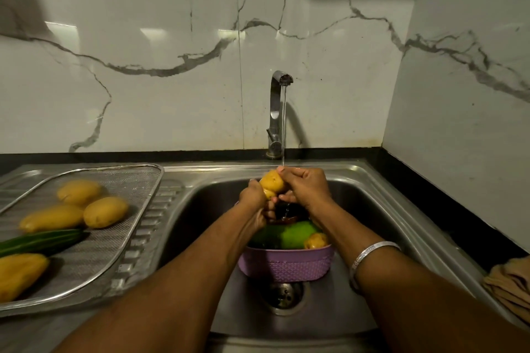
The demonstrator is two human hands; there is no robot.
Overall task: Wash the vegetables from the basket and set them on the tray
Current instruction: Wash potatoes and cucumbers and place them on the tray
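A yellow potato (273, 183) is held over the sink under the running water. My left hand (253, 199) grips it from the left and my right hand (305, 189) curls round it from the right. Below my hands the purple basket (286, 265) stands in the sink, holding a large green vegetable (295, 233), a small potato (315, 241) and something dark. On the drainboard to the left lies the steel mesh tray (134, 209) with three potatoes (105, 211), a cucumber (43, 241) and a yellow vegetable (20, 274).
The chrome tap (276, 112) runs a thin stream at the back of the steel sink (370, 198). The drain (284, 294) lies just in front of the basket. A folded brown cloth (509, 285) rests on the black counter at the right edge.
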